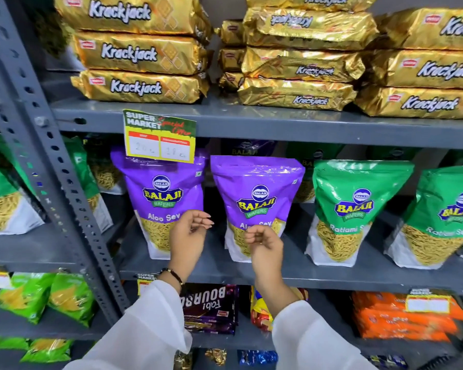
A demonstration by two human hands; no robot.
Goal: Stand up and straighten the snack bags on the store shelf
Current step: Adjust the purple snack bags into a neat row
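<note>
Reaching toward the middle shelf [332,279], you have both hands raised in front of the two purple bags. Your left hand [189,236] hangs loosely curled, fingers bent inward, gripping nothing; it overlaps the lower right corner of the left purple bag [161,198], though you cannot tell if it touches. Your right hand [263,245] is likewise half closed and empty, hovering before the lower middle of the right purple bag [254,201]. Both purple bags stand upright, side by side with a small gap between them; the right one leans slightly left. To their right stand two green bags [356,209], also upright. A yellow price tag [159,136] hangs from the shelf edge above and covers the top of the left purple bag. On the top shelf lie stacks of gold Krackjack packs [142,52]. A dark bracelet [173,275] sits on your left wrist, just above the white sleeve [150,324].
</note>
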